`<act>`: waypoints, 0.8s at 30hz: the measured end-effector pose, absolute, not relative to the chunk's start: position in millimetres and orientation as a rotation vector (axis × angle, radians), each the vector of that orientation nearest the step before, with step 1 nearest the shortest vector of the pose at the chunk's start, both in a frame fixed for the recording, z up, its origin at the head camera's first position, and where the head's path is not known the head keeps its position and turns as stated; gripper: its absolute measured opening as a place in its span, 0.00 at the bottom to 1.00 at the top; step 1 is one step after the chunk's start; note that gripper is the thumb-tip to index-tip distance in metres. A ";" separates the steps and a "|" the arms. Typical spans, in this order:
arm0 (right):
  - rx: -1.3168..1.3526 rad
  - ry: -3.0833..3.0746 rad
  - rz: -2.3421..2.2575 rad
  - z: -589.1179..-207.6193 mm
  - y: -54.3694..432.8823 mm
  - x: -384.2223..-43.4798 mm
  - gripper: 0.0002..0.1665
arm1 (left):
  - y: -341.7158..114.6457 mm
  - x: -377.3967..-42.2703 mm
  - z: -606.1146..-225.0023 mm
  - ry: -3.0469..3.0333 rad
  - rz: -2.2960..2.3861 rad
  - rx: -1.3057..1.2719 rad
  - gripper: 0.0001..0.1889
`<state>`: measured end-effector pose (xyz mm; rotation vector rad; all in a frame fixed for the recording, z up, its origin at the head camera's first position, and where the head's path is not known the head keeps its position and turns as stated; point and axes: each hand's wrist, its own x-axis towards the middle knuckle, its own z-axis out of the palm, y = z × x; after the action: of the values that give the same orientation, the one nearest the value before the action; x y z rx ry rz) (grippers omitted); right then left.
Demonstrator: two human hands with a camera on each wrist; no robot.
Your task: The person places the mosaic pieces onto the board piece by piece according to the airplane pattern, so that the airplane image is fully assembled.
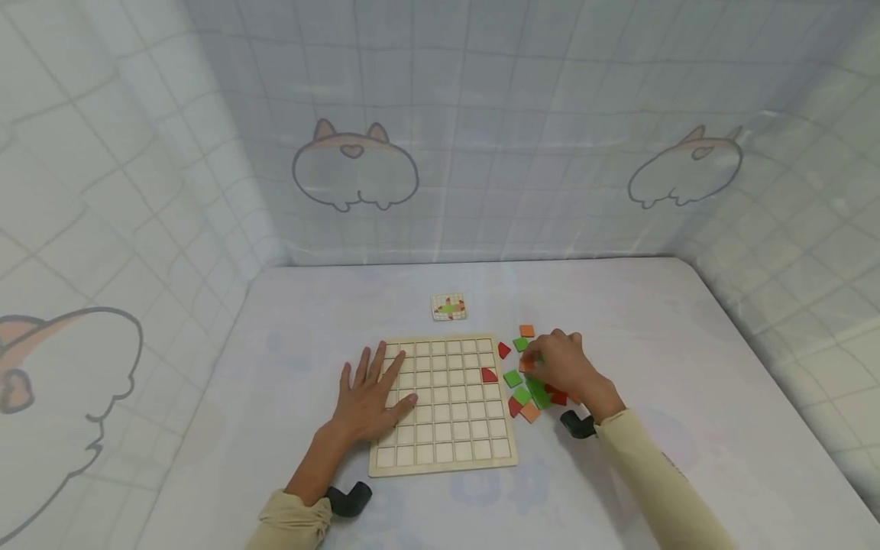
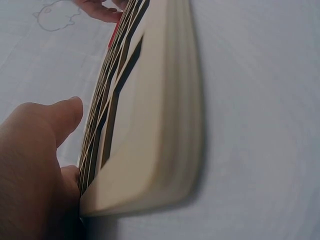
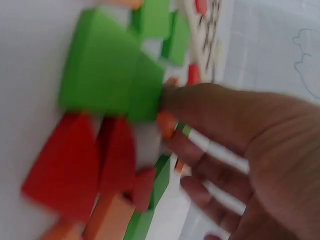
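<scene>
Right of the grid board (image 1: 445,413), the right hand (image 1: 564,363) pinches an orange piece (image 1: 526,366) amid loose pieces (image 1: 512,378); such crowding could make it knock neighbours askew. On the board's left side, the left hand (image 1: 364,405) lies flat; sideways pressure there could shift the board, jogging the red piece (image 1: 489,375) in its rightmost column.

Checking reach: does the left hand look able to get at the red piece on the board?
Probably yes: only bare board squares lie between the left hand and the red piece.
</scene>
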<state>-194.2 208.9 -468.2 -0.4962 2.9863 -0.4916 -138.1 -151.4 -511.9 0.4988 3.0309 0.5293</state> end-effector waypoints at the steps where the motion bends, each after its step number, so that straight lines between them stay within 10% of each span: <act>1: -0.534 2.976 -0.489 -468.4 210.1 -194.6 0.07 | -151.4 -138.2 -511.8 3.030 0.530 0.500 0.43; 24: -1.152 2.972 -0.733 -477.4 183.7 -165.3 0.06 | -151.0 -137.4 -510.6 3.012 0.547 0.470 0.43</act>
<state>-165.3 183.7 -477.4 -1.1515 2.9724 -0.7329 -137.4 -151.0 -510.6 0.4704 3.0121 0.5470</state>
